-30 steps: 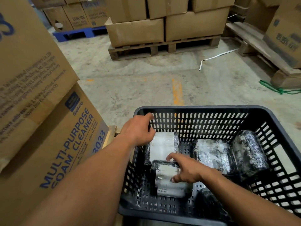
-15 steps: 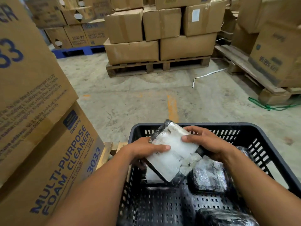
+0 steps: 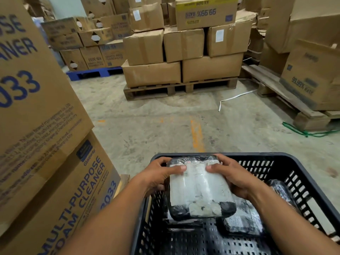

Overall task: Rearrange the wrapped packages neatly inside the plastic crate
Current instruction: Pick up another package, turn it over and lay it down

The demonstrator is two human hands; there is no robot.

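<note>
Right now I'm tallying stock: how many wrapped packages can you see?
3, perhaps more hidden. One held package is gripped by the left hand and right hand; a second package and third package lie in the crate.

The lower carton at left (image 3: 60,196) reads "MULTI-PURPOSE FOAM CLEANER", "Glodway" and "3033"; the carton stacked on it (image 3: 31,100) shows "033" and fine print too small to read. An upside-down box on the middle stack (image 3: 206,12) reads "99.99% RATE"; the box on the right pallet (image 3: 311,80) reads the same.
</note>
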